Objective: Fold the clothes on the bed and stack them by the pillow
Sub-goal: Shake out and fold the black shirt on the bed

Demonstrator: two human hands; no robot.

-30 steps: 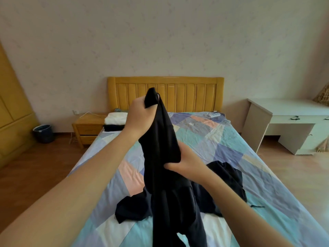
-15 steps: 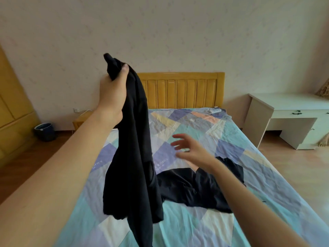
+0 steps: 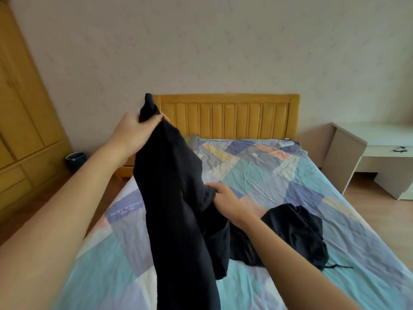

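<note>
Holding a long black soft-knit garment (image 3: 178, 209) up over the bed w/ patchwork sheet in teal, lilac and peach (image 3: 279, 175); it hangs limp from the left hand (image 3: 136, 133), bottom end running out of frame. Left fingers closed round a bunched top end, a nub of cloth poking above the fist. Right hand (image 3: 225, 202) lower down, fingers pinched on a fold at the garment's edge, approx mid-length.

Risks, judged from here:
- top is gripped as a wad, not along a seam, so any fold started now prob comes out skewed
- fabric looks thin and slack, no stiffness; may twist or slip from the right pinch when spread
- lower end could drag into the second crumpled black garment w/ drawstring (image 3: 297, 233) lying on the sheet just right of it, snagging the cord (image 3: 337, 266)

Materials: both garments matte, dark, drapey. Sheet is wrinkled cotton-like, geometric patches. Ribbed yellow wooden headboard (image 3: 225, 117) hard and glossy. Small grey pillow corner (image 3: 192, 138) peeks out at the head end, mostly hidden; no stack visible by it yet, so task looks early.
</note>
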